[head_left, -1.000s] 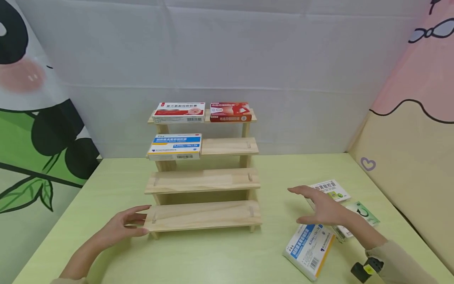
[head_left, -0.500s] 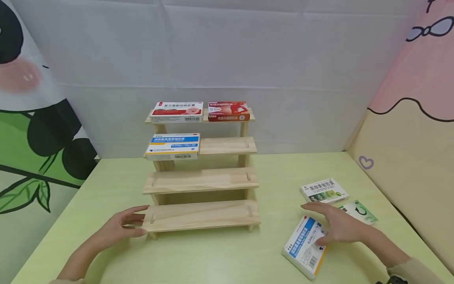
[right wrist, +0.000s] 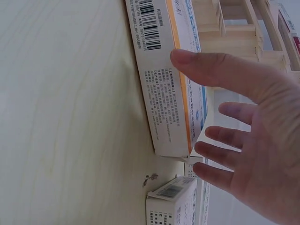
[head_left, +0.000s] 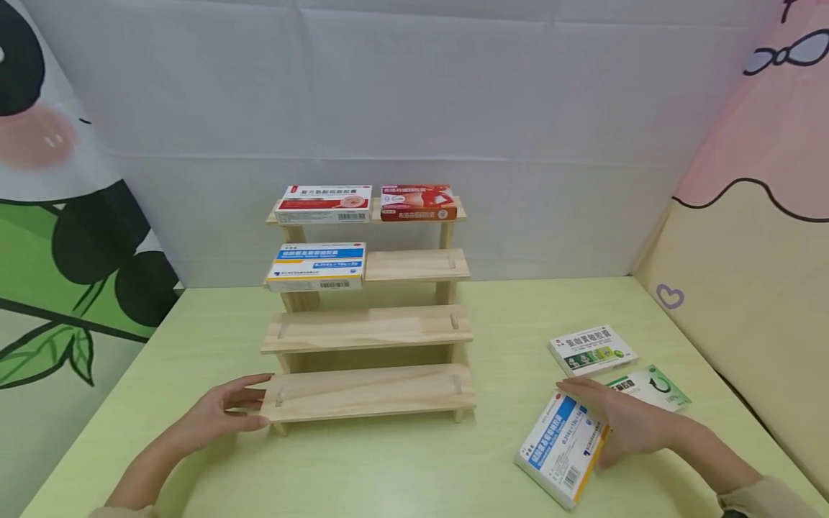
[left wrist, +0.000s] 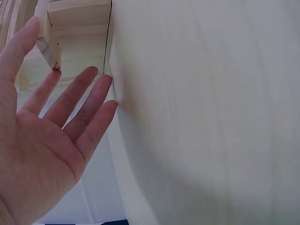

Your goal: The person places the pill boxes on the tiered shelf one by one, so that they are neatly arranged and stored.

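Observation:
A stepped wooden display rack [head_left: 369,393] stands mid-table. My left hand [head_left: 210,421] holds the left end of its lowest step, thumb at the front edge and index finger behind. In the left wrist view, the other fingers [left wrist: 86,101] are spread and free of the wood. My right hand [head_left: 641,428] is beside a blue-and-white medicine box [head_left: 558,453] that lies flat and slanted at the right. The thumb [right wrist: 185,58] is at the box's orange-striped edge in the right wrist view, the fingers apart and extended. I cannot tell whether the thumb touches it.
Behind the right hand lie a white-and-green medicine box [head_left: 592,350] and a green-and-white one [head_left: 657,388]. The top step bears a white-and-red box [head_left: 325,203] and a red box [head_left: 418,202]. Another blue-and-white box [head_left: 317,266] sits on the second step's left.
My right hand has come down and back from above the boxes to the blue-and-white box's right side. The left hand stays at the rack; the boxes have not moved.

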`<state>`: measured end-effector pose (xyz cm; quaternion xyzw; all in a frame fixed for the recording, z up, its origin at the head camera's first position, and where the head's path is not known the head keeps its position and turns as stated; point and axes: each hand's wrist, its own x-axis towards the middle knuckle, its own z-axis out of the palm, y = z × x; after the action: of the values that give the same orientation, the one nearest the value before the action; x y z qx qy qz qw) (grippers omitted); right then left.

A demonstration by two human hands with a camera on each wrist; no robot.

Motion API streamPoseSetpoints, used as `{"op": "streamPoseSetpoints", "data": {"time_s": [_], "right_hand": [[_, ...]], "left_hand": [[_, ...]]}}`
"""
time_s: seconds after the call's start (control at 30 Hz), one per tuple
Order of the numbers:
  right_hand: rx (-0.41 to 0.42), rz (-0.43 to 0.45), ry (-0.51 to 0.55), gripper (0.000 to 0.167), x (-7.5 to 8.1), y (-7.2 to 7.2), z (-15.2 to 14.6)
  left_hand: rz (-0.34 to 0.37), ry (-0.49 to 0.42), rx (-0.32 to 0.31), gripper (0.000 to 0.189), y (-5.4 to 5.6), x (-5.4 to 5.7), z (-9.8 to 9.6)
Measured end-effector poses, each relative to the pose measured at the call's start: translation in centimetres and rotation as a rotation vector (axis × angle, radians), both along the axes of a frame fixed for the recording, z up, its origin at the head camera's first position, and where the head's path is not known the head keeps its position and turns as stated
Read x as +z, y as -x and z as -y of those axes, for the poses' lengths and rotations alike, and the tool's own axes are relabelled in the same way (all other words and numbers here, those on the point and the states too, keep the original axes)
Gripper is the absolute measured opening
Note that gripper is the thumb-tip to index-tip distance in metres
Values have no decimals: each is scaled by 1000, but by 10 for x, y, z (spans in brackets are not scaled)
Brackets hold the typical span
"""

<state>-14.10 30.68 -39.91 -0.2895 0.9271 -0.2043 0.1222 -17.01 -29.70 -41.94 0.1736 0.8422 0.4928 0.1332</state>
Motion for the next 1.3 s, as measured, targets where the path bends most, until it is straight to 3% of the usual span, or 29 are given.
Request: {"op": "streamPoseSetpoints", "data": {"time_s": [0.17,0.4,0.9,1.3], "right_hand": [[73,-71,14,103,-8,3,1],[106,-115,6,100,-11,4,4],[-84,-153,-90,84,-13,3,8],[-121,-213,-113,83,-20,2,11]], "left_hand": [[0,3,-4,66,0,-1,1],[20,11,9,67,1,-2,0],[33,36,25,67,1,0,-1],[26,36,26,67,0,-1,-1]]}}
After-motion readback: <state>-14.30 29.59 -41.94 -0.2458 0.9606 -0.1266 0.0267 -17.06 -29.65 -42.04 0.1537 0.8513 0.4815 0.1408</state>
